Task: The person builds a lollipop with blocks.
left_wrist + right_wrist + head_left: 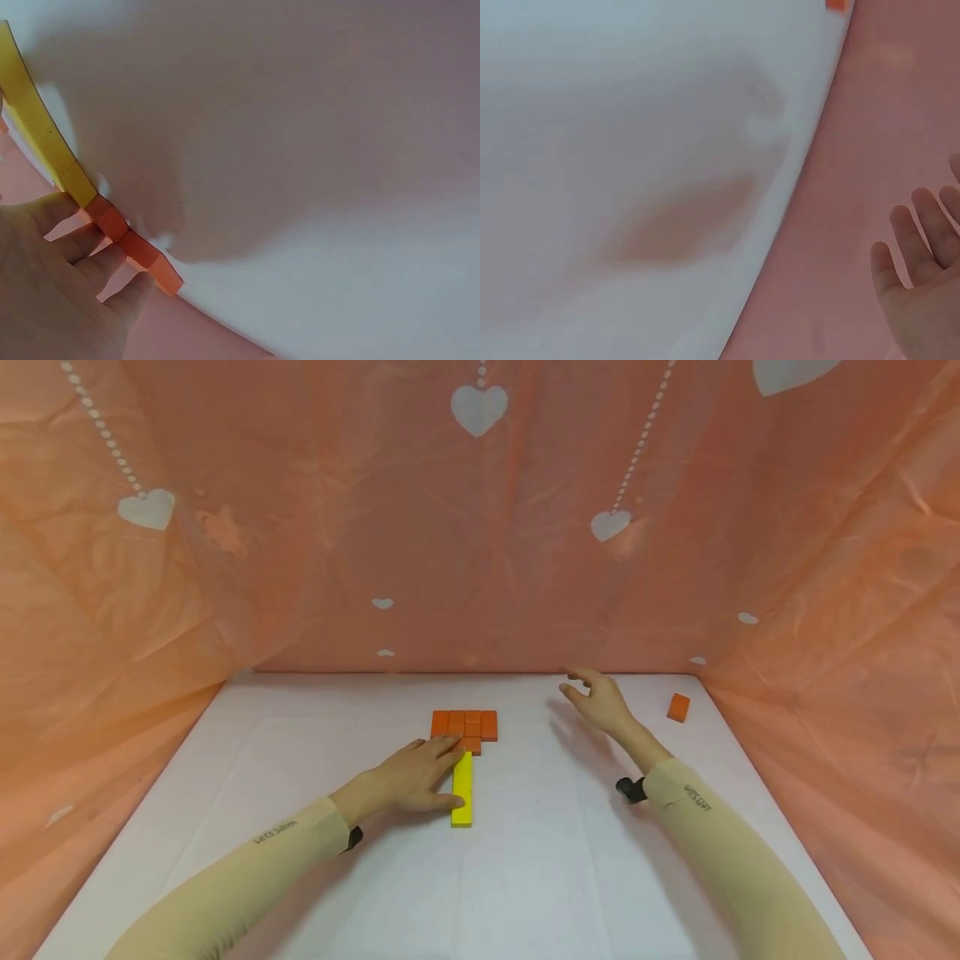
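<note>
On the white table [300, 860], the left hand [408, 777] lies flat with straight fingers touching the orange blocks [465, 727] and the yellow bar [462, 789] just below them. The right hand [600, 700] hovers open and empty, right of the blocks, near a lone orange block [678, 707].

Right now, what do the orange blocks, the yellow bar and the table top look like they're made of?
Orange blocks: probably painted wood or hard plastic, going by the sharp edges and flat matte colour. Yellow bar: likely the same, with crisp corners and a slight sheen. Table top: smooth white sheet, perhaps laminate or plastic, with faint fold lines.
</note>
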Demonstrator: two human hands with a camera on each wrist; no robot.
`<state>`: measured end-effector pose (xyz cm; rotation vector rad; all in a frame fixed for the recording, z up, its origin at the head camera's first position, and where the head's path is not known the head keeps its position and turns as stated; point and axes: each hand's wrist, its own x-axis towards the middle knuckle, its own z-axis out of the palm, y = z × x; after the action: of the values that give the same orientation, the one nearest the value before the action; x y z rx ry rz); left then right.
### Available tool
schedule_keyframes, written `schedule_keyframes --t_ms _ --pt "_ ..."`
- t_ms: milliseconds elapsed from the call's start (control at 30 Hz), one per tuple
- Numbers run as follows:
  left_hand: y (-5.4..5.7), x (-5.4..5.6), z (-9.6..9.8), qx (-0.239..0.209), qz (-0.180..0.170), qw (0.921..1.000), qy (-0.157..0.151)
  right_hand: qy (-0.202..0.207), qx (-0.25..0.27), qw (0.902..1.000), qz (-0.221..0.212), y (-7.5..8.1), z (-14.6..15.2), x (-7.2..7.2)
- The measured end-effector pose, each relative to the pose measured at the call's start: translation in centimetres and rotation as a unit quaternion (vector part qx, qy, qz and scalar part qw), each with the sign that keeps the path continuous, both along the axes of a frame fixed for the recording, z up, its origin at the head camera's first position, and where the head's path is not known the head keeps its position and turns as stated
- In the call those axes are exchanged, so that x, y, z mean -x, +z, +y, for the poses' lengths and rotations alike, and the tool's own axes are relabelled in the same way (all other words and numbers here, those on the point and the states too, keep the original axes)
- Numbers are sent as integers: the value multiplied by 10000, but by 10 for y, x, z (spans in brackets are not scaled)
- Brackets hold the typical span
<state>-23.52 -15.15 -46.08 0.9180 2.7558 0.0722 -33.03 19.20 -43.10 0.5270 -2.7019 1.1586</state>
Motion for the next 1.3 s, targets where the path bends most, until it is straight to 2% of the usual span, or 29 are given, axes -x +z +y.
schedule_keyframes --t_ms 300,467,600,700,800,1100,1300 --pt "0 1 -3 -58 -52 10000 -33 -837 -129 9964 -20 11 75 -6" --pt "0 0 -4 -65 -23 10000 -61 -1165 -354 9925 -69 10 105 -10" --pt "0 0 -4 -70 -66 9999 -58 -1385 -380 9890 -351 6 124 -13" --pt "0 0 -4 -61 -75 9999 -56 -1432 -389 9878 -476 0 137 -14" --pt "1 0 -4 -90 -44 9999 -70 -1481 -652 9857 -479 -7 148 -14" --pt "1 0 -5 -55 -37 9999 -83 -1469 -1384 9713 -1259 -22 169 -12" --pt "1 0 -3 -51 -27 9999 -120 -1570 -1533 9635 -1536 -26 172 -11"
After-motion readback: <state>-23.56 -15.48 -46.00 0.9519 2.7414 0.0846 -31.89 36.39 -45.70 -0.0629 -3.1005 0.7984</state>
